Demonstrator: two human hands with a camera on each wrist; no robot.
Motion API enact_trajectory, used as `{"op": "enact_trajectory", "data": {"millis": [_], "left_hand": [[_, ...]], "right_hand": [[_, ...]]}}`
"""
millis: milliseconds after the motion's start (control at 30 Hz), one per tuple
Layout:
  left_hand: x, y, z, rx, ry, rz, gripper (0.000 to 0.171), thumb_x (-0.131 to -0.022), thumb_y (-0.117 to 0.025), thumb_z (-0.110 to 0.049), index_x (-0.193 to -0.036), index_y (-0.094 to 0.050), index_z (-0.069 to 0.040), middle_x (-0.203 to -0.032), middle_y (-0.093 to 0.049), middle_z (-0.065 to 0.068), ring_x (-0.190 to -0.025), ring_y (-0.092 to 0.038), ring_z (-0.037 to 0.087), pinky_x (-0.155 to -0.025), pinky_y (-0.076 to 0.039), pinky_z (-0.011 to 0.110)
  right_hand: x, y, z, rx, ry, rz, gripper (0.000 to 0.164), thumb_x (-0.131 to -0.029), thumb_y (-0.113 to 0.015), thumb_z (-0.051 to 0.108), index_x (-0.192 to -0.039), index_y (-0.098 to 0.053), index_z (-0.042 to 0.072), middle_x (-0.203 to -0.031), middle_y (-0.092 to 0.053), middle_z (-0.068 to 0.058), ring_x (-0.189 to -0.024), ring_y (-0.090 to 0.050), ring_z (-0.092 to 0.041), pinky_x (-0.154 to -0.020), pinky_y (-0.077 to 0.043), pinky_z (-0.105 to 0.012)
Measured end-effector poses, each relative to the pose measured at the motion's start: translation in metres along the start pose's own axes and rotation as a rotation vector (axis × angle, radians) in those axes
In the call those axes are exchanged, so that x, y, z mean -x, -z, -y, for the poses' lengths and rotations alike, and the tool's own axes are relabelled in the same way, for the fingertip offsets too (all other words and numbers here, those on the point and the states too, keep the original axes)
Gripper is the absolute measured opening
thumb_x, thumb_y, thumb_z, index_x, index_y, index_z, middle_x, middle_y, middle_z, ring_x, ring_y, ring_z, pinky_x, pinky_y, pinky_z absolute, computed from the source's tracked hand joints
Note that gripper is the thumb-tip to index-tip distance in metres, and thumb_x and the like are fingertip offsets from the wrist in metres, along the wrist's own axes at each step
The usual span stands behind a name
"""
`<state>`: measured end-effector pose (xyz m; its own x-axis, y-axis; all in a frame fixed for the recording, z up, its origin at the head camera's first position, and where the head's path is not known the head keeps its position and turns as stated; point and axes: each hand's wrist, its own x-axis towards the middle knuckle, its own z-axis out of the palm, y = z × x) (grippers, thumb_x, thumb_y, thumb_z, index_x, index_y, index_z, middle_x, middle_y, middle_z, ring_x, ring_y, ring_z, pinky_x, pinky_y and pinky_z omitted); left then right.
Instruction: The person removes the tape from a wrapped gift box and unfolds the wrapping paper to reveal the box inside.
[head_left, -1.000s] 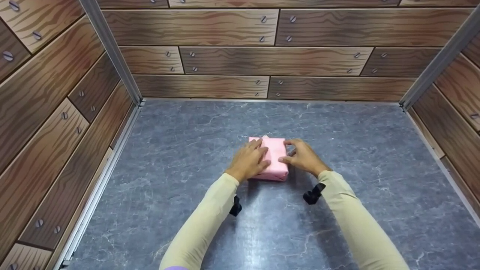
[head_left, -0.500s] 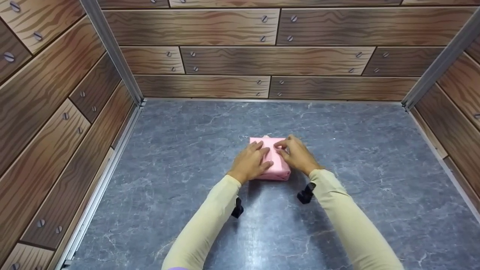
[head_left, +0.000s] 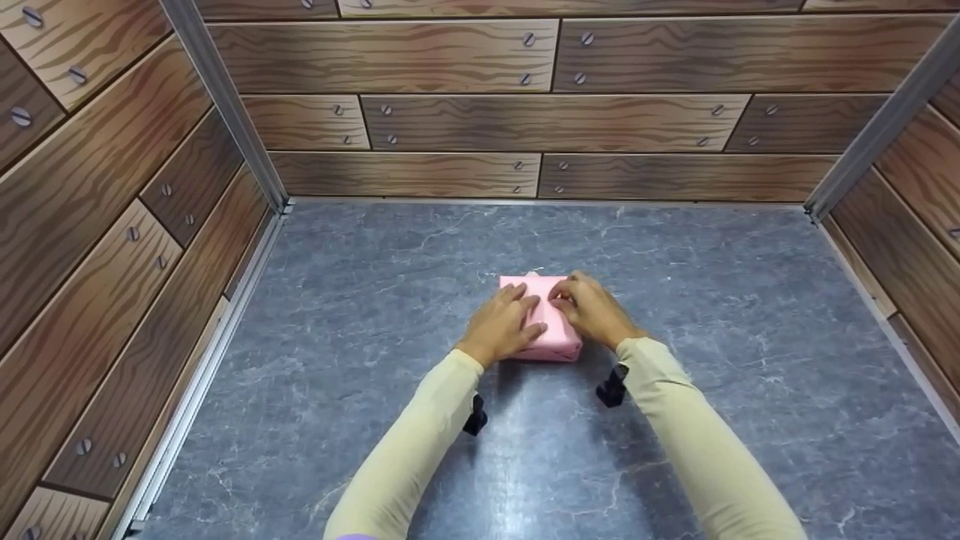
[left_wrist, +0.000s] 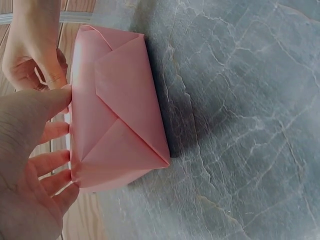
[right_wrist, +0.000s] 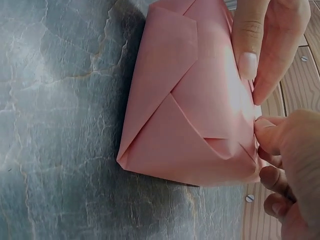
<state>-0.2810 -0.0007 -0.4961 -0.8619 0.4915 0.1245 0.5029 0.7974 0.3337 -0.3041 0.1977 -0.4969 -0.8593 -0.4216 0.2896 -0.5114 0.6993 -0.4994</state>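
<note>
A box wrapped in pink paper (head_left: pixel 556 342) lies on the grey marbled surface. Its end, with overlapping folded flaps (left_wrist: pixel 125 85), faces the wrist cameras. My left hand (head_left: pixel 496 322) rests on the box's top left with straight, spread fingers. At the top right, my right hand (head_left: pixel 596 311) has its fingers curled, and its thumb and forefinger pinch at the wrapping paper on top. In the right wrist view, those fingertips (right_wrist: pixel 269 131) meet at the paper's upper edge; the exact bit held is hidden. A small fold (right_wrist: pixel 217 145) lies below them.
The grey marbled surface (head_left: pixel 360 300) extends around the box. Wood-plank-patterned walls (head_left: pixel 450 120) stand at the back and both sides, with metal rails (head_left: pixel 225 105) at the corners. A black camera mount (head_left: pixel 612 386) hangs by the right wrist.
My right hand has moved left from the box's right edge onto its top, and its thumb and forefinger have come together. My left hand has stayed nearly still on the box.
</note>
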Motion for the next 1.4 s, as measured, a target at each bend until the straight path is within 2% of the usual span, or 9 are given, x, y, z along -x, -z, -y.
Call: {"op": "enact_trajectory", "data": {"millis": [200, 500, 700, 867, 1033, 1167, 1267, 1400], "left_hand": [[-0.001, 0.001, -0.002, -0.001, -0.008, 0.007, 0.051, -0.099, -0.064, -0.037, -0.139, -0.060, -0.006, -0.150, -0.049, 0.019, -0.142, -0.043, 0.036, -0.118, -0.035, 0.044], [-0.001, 0.002, -0.003, -0.011, -0.012, -0.002, 0.051, -0.098, -0.065, -0.037, -0.139, -0.061, -0.007, -0.150, -0.050, 0.018, -0.141, -0.044, 0.036, -0.117, -0.037, 0.043], [-0.001, 0.002, -0.001, -0.008, -0.014, -0.005, 0.051, -0.098, -0.066, -0.037, -0.139, -0.061, -0.007, -0.150, -0.050, 0.019, -0.140, -0.045, 0.037, -0.117, -0.037, 0.044], [-0.001, 0.002, 0.000, -0.011, -0.017, -0.017, 0.050, -0.098, -0.066, -0.037, -0.137, -0.062, -0.008, -0.149, -0.051, 0.019, -0.139, -0.046, 0.037, -0.116, -0.039, 0.045], [-0.001, 0.002, 0.000, -0.014, -0.011, -0.017, 0.050, -0.098, -0.065, -0.038, -0.138, -0.062, -0.007, -0.149, -0.050, 0.019, -0.139, -0.046, 0.037, -0.116, -0.038, 0.046], [-0.001, 0.001, -0.001, -0.004, -0.002, 0.003, 0.051, -0.098, -0.065, -0.037, -0.139, -0.060, -0.007, -0.150, -0.049, 0.019, -0.141, -0.044, 0.037, -0.117, -0.037, 0.046], [0.000, 0.001, -0.001, -0.002, 0.001, 0.010, 0.052, -0.098, -0.065, -0.037, -0.140, -0.060, -0.006, -0.150, -0.049, 0.019, -0.141, -0.044, 0.037, -0.117, -0.037, 0.045], [0.000, 0.002, -0.001, -0.007, 0.002, 0.007, 0.052, -0.098, -0.065, -0.036, -0.140, -0.060, -0.007, -0.151, -0.049, 0.019, -0.141, -0.044, 0.036, -0.117, -0.037, 0.045]], "right_hand": [[-0.002, -0.001, -0.001, -0.002, 0.001, 0.002, 0.004, -0.090, -0.070, 0.001, -0.090, -0.068, -0.002, -0.087, -0.058, -0.012, -0.079, -0.058, -0.030, -0.073, -0.051, -0.048], [-0.003, -0.001, -0.003, 0.006, -0.024, 0.019, 0.001, -0.093, -0.065, -0.001, -0.094, -0.066, -0.001, -0.089, -0.057, -0.012, -0.082, -0.057, -0.031, -0.076, -0.051, -0.049], [-0.002, 0.000, -0.005, -0.033, -0.011, 0.007, 0.005, -0.094, -0.065, 0.000, -0.093, -0.063, -0.004, -0.092, -0.059, -0.015, -0.085, -0.059, -0.033, -0.080, -0.051, -0.050], [-0.001, 0.002, -0.006, -0.072, -0.017, -0.001, 0.005, -0.093, -0.066, 0.000, -0.092, -0.064, -0.005, -0.090, -0.062, -0.015, -0.084, -0.060, -0.031, -0.078, -0.052, -0.048], [-0.003, 0.001, -0.001, -0.082, -0.049, -0.036, 0.012, -0.093, -0.071, 0.009, -0.088, -0.066, -0.001, -0.082, -0.063, -0.010, -0.076, -0.058, -0.024, -0.070, -0.049, -0.039], [-0.005, 0.001, 0.003, -0.063, -0.091, -0.039, 0.014, -0.090, -0.073, 0.008, -0.082, -0.064, 0.002, -0.073, -0.060, -0.005, -0.067, -0.054, -0.018, -0.063, -0.045, -0.032], [-0.007, 0.001, 0.005, -0.064, -0.125, -0.031, 0.012, -0.088, -0.073, 0.006, -0.081, -0.064, 0.001, -0.071, -0.061, -0.004, -0.065, -0.054, -0.017, -0.060, -0.046, -0.030], [-0.009, 0.002, 0.007, -0.074, -0.160, -0.025, 0.008, -0.086, -0.072, 0.004, -0.083, -0.067, 0.000, -0.074, -0.066, -0.008, -0.068, -0.061, -0.021, -0.063, -0.051, -0.033]]}}
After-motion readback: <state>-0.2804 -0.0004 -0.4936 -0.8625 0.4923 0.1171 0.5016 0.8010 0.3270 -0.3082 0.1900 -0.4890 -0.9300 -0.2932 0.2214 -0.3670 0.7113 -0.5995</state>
